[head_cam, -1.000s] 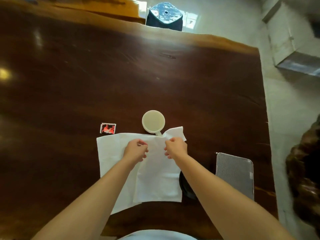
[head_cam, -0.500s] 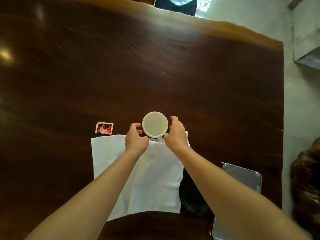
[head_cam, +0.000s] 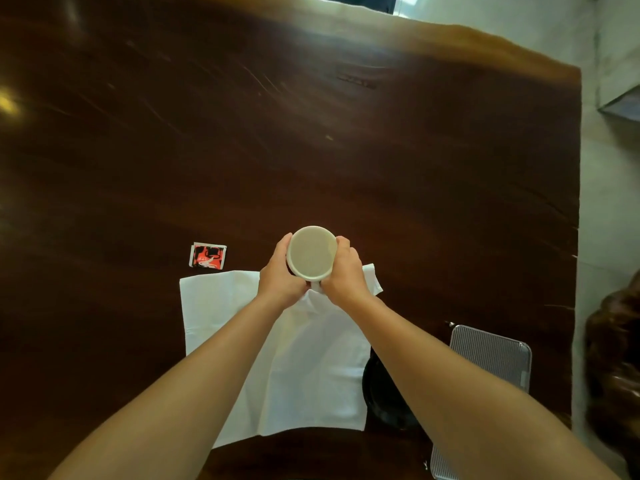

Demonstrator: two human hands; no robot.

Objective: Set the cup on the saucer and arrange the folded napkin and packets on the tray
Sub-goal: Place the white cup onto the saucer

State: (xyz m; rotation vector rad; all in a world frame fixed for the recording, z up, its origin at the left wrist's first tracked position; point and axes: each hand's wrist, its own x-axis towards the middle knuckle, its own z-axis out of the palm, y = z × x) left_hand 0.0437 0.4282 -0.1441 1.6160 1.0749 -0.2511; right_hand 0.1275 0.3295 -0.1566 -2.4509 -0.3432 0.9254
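Both hands closed around a cream cup (head_cam: 311, 252) at the far edge of a white cloth napkin (head_cam: 304, 368) on a dark polished wooden table (head_cam: 311, 133), the left hand (head_cam: 278, 278) and right hand (head_cam: 344, 277) wrapping opposite sides of its round wall. The cup looked hard, smooth and breakable, best held by wall or handle. A glossy red packet (head_cam: 207, 256) lay just beside the soft napkin, a dark round saucer (head_cam: 381, 396) and ribbed metal tray (head_cam: 491, 358) nearer the person.

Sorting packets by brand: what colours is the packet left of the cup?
Red and black with a white border; the packet shows in the head view.
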